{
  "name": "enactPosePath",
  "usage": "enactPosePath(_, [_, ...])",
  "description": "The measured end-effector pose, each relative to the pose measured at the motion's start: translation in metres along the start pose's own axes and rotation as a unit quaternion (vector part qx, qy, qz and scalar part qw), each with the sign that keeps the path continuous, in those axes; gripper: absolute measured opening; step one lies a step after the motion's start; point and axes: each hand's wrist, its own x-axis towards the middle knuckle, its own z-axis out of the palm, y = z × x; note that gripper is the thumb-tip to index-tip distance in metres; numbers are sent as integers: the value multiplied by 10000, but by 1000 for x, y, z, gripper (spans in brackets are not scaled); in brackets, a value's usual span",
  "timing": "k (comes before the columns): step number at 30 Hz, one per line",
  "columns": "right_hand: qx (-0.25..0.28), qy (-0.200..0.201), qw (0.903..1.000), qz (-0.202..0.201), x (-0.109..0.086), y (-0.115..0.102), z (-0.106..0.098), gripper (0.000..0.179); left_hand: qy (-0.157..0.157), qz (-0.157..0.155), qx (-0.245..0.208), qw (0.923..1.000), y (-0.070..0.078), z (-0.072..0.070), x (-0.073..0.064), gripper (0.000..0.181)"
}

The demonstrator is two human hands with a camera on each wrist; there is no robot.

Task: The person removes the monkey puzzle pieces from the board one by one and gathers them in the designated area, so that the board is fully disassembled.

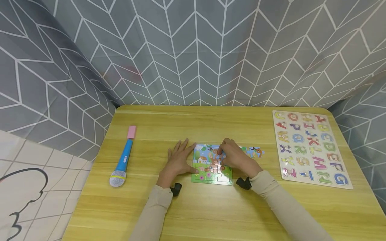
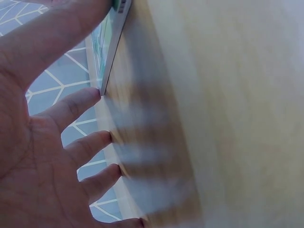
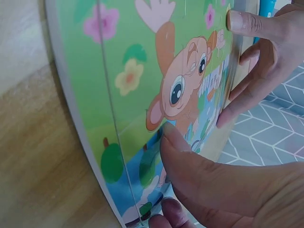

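Observation:
A jigsaw puzzle (image 1: 211, 179) with a cartoon animal, a house and flowers lies flat on the table in the head view. My left hand (image 1: 178, 162) is spread at its left side, thumb on the lower left edge and index fingertip at the upper left corner. The other left fingertips touch the table in the left wrist view. My right hand (image 1: 236, 155) is over the upper right of the puzzle, thumb and curled fingers pinching a puzzle piece (image 3: 151, 159), mostly hidden by the hand. Loose puzzle pieces (image 1: 255, 152) lie just right of that hand.
A blue toy microphone (image 1: 123, 160) and a pink block (image 1: 131, 132) lie on the left of the wooden table (image 1: 205, 214). An alphabet board (image 1: 310, 149) with coloured letters lies on the right. A grey patterned curtain (image 1: 193, 53) hangs behind the table.

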Motion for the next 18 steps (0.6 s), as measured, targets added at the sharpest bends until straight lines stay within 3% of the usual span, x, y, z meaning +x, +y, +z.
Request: enactPosePath(18, [42, 57, 10000, 45, -1, 2, 1, 24, -21, -77, 61, 9999, 2, 1, 1, 109])
